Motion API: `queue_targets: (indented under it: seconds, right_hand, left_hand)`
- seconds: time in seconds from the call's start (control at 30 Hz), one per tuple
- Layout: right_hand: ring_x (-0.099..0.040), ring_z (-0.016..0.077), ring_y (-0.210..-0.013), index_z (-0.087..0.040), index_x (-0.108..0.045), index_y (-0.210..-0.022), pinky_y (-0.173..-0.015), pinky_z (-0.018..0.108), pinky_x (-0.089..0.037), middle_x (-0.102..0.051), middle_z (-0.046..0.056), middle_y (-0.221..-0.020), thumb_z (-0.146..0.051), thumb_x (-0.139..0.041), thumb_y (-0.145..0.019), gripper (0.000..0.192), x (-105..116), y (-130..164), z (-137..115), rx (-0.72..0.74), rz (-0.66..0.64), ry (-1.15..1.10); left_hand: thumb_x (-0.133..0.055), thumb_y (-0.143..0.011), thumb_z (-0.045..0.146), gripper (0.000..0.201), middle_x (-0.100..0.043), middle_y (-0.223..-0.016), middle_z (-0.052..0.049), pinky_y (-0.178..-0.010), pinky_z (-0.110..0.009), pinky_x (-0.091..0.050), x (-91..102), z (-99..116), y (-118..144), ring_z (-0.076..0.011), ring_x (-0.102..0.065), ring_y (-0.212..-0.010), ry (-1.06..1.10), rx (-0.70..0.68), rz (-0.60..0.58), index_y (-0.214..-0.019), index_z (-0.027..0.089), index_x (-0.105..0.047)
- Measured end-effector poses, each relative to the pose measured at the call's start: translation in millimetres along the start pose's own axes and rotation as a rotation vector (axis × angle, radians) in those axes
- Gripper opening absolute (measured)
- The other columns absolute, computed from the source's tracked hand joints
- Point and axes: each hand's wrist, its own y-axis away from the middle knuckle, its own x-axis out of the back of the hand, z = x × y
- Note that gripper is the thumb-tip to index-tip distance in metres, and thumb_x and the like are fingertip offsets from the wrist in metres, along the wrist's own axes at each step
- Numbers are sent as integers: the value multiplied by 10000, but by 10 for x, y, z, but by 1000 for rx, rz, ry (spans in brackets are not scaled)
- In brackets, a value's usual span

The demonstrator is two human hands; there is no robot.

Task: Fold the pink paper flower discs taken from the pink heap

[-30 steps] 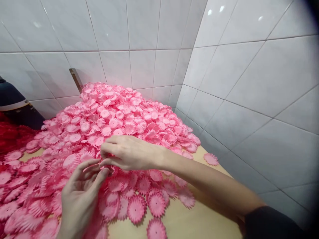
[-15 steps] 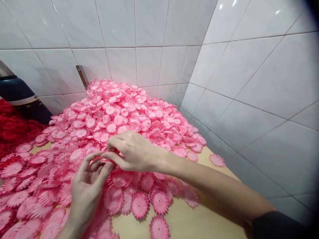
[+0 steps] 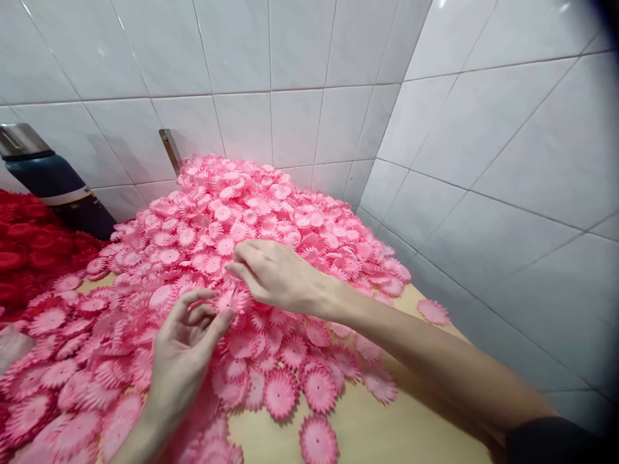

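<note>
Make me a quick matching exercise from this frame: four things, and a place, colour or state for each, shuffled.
Things
1. bottle
2. red pile
3. pink pile
4. left hand

Descriptions
A. heaped mid-picture, before the tiled wall
B. thumb tip at a pink disc
C. dark blue, with a silver cap
D. at the picture's left edge, in front of a dark blue object

Pairs: 1-C, 2-D, 3-A, 4-B
</note>
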Motion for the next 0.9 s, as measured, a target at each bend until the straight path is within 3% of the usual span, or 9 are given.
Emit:
queue_targets:
  seconds: [0.2,0.5,0.73,0.9]
  right_hand:
    - [-426,101,-593,-123,-516,-777,-551,242,-352,-520,12,-715,-191,-426,-981,233,-78,-14,-43,-52,179,-71]
    - [-441,97,-555,-150,-516,-746,-518,241,-366,-526,-9,-662,-165,-494,-953,209,-56,-4,-100,14,431,-47]
    - [-435,103,-529,-185,-504,-716,-511,248,-374,-516,-29,-618,-188,-528,-931,217,-6,9,-91,-17,533,-15]
    - [-464,107,-524,-185,-532,-722,-507,257,-388,-524,-24,-606,-212,-539,-928,209,83,20,-214,-28,616,-26]
  left_hand:
    - [-770,-750,268,284,-586,-734,54,-621,-103,-489,23,20,-9,-62,-572,-653,56,-31,-21,-987,246,-615]
    - [-736,-785,228,226,-605,-761,39,-650,-148,-519,-39,130,39,-89,-590,-704,132,-104,-18,-949,223,-581]
    - [-715,-790,185,163,-575,-765,44,-630,-151,-507,-90,202,39,-87,-574,-698,174,-174,-28,-874,213,-578]
    - [-693,-805,152,138,-570,-769,29,-660,-186,-508,-172,433,62,-102,-569,-721,194,-228,-61,-850,209,-575]
